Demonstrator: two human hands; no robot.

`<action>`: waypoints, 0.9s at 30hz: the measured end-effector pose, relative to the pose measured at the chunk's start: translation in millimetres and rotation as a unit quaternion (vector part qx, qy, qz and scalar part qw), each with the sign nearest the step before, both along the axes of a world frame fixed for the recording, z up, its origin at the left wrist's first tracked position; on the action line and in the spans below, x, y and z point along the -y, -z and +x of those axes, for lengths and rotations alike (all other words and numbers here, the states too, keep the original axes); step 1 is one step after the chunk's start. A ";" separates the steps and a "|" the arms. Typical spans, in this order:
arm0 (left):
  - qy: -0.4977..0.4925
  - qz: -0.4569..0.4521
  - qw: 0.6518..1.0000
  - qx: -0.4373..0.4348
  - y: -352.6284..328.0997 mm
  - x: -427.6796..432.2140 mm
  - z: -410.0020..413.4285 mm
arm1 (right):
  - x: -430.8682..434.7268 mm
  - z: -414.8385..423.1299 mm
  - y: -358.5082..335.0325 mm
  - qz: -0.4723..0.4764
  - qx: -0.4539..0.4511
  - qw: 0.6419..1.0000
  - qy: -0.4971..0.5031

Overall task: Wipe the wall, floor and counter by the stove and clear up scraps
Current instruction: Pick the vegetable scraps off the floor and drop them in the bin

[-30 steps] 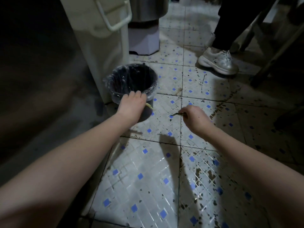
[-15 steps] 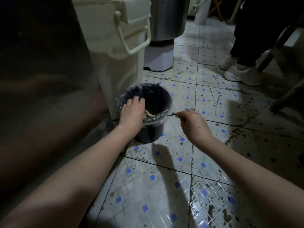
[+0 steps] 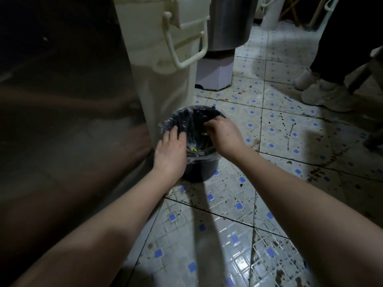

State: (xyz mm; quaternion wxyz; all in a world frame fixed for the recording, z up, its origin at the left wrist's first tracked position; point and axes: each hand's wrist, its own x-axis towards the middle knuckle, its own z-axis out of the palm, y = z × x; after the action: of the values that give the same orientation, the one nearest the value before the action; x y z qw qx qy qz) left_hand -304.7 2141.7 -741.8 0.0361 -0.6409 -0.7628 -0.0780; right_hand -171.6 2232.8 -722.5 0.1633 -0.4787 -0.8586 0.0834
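Scrap-clearing step, by my read: small dark bin (image 3: 199, 168) w/ clear liner (image 3: 165, 125) sits on the tiled floor (image 3: 228, 204), just beside the tall cream container (image 3: 165, 79); can't tell if they touch. Left hand (image 3: 170, 151) rests on the near-left rim, fingers fairly straight over the liner, gripping nothing; prob. steadying the bin. Right hand (image 3: 224, 135) hangs over the bin mouth, fingers curled down. A pale bit (image 3: 204, 133) shows at the fingertips, can't tell if it's pinched or already let go. Yellow-green scrap (image 3: 193, 149) lies low inside the bin. Dark splatter (image 3: 290, 131) marks the floor to the right, so wiping there looks undone. Next move calls for loosening the right fingers squarely over the opening, then lifting both hands clear w/o dragging the liner off. After that a cloth is needed, none in view. Someone else's shoes (image 3: 327, 96) stand well apart from the bin
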 end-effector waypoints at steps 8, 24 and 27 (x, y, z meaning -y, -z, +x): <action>0.009 0.005 1.000 -0.007 -7.0 9.8 8.0 | 17.0 18.7 13.2 -0.017 0.112 0.993 0.023; 0.030 -0.003 0.994 -0.104 -32.7 23.1 33.0 | 66.7 68.7 3.0 0.050 0.145 0.988 0.014; 0.036 -0.027 0.994 -0.102 -46.2 36.2 37.2 | 90.2 79.8 -9.8 0.014 0.144 0.989 0.023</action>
State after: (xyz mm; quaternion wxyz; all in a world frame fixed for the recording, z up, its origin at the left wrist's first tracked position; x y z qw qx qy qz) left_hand -267.5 2105.5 -695.5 0.0938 -0.6732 -0.7334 0.0070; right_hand -91.8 2142.6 -712.7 0.0464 -0.5028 -0.8631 -0.0018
